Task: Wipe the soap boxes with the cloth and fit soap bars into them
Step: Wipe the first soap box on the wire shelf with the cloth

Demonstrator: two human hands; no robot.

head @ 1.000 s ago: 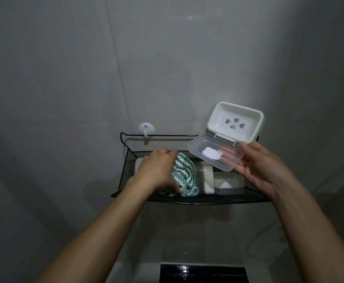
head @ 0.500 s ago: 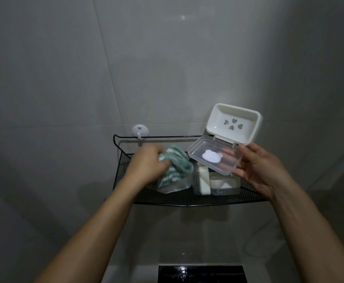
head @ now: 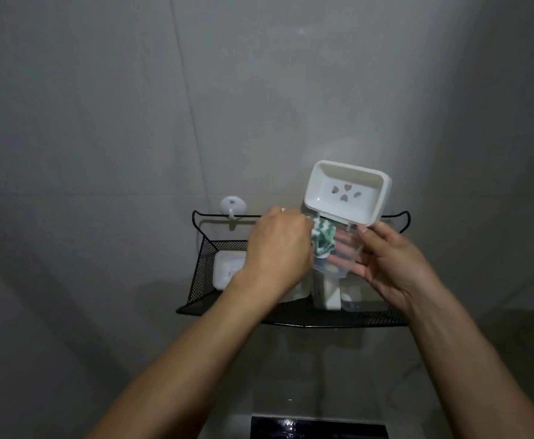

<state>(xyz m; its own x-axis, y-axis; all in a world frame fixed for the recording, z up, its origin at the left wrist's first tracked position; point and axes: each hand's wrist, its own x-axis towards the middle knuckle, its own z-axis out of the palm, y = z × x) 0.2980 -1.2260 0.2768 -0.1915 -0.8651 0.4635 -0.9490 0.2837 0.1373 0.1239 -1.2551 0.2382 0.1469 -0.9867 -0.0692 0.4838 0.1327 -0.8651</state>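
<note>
Cloth (head: 322,237) lifted off rack, left hand (head: 276,248) apparently gripping; right hand (head: 392,264) grips soap box (head: 346,193).

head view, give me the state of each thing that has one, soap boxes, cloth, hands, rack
held soap box: open, white tray tilted up, clear lid hinged below
cloth: bunched, pressed into the clear lid
left hand: grips the cloth
right hand: holds the open soap box by its lid
soap box at the rack's left: lying in the rack, closed as far as shows
wire rack: hanging on the wall, holding boxes
</note>
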